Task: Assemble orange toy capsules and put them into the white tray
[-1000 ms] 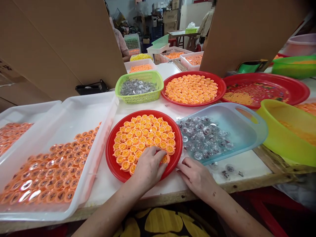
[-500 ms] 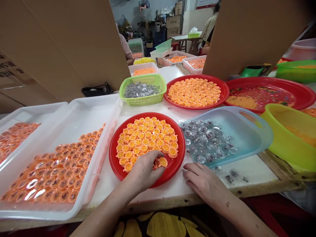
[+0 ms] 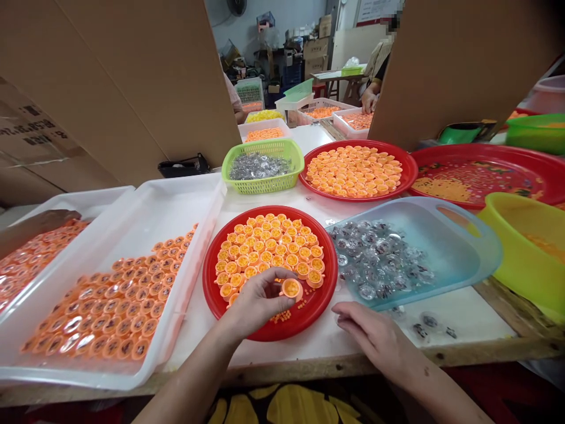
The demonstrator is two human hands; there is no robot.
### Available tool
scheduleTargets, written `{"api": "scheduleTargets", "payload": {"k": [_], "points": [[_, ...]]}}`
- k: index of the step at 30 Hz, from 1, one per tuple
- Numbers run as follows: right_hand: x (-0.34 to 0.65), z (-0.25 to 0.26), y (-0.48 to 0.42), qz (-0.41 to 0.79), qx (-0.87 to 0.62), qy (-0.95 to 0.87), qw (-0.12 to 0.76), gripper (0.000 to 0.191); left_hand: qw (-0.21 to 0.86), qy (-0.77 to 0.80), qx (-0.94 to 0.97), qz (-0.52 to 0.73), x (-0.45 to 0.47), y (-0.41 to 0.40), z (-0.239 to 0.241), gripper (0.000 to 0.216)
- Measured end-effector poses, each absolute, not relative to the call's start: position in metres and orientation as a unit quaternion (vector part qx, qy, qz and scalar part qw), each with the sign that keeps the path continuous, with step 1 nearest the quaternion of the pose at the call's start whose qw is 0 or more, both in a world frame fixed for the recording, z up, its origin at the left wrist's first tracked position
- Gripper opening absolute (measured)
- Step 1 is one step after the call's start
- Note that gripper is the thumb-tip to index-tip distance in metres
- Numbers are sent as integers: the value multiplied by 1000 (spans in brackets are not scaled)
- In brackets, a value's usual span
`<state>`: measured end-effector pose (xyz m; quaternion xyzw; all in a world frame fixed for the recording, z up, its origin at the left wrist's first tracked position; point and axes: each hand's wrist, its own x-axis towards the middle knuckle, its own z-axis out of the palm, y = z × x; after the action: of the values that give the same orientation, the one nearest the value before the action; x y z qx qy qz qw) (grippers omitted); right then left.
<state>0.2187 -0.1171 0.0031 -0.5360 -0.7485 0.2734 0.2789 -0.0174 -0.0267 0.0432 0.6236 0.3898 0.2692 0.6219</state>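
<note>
My left hand [image 3: 258, 301] pinches a small orange toy cup [image 3: 292, 288] by its side, just above the round red tray [image 3: 210, 294]. Many similar cups [image 3: 266, 257] with yellow bits inside fill that tray, and loose orange bits [image 3: 282, 317] lie on its bottom beneath my hand. Right of the tray, my right hand [image 3: 382, 337] is low over the white tabletop, fingers curled together; whatever they may hold is hidden. Beyond it a blue basin [image 3: 463, 259] contains clear round plastic pieces [image 3: 375, 254]. A few more of these pieces [image 3: 429, 320] lie on the table beside it.
At left, a white tray [image 3: 176, 187] contains rows of orange cups with dark-printed tops; another person's arm [image 3: 39, 225] reaches over the tray beyond. A green basket [image 3: 265, 186], a second red tray [image 3: 362, 198] and a yellow bowl [image 3: 521, 265] stand around. Cardboard panels [image 3: 132, 76] rise behind.
My left hand has lifted a cup from the red tray, uncovering loose bits. My right hand has drawn slightly back, its fingers curling inward. Another person's arm has appeared at far left.
</note>
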Motion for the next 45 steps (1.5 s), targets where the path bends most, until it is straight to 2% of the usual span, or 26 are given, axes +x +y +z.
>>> {"api": "scheduleTargets", "payload": {"k": [2, 5, 9, 12, 18, 28, 36, 45], "points": [[218, 12, -118, 376, -546, -671, 333, 16, 725, 323, 530, 298, -16, -31, 39, 29], [213, 21, -113, 474, -518, -586, 404, 17, 769, 287, 477, 314, -11, -37, 34, 28], [198, 30, -98, 554, -469, -503, 470, 22, 709, 343, 548, 283, -5, -42, 35, 25], [184, 35, -84, 587, -460, -486, 455, 17, 612, 398, 628, 270, -4, -46, 36, 20], [170, 36, -71, 517, -485, -576, 408, 15, 622, 419, 592, 295, -2, -51, 38, 31], [174, 59, -77, 297, -463, -783, 292, 20, 539, 487, 637, 258, -3, -54, 38, 23], [177, 70, -80, 287, -459, -784, 304, 20, 743, 360, 477, 300, -9, -54, 45, 32], [182, 57, -79, 345, -500, -725, 326, 18, 812, 313, 394, 294, -10, -58, 34, 39]]}}
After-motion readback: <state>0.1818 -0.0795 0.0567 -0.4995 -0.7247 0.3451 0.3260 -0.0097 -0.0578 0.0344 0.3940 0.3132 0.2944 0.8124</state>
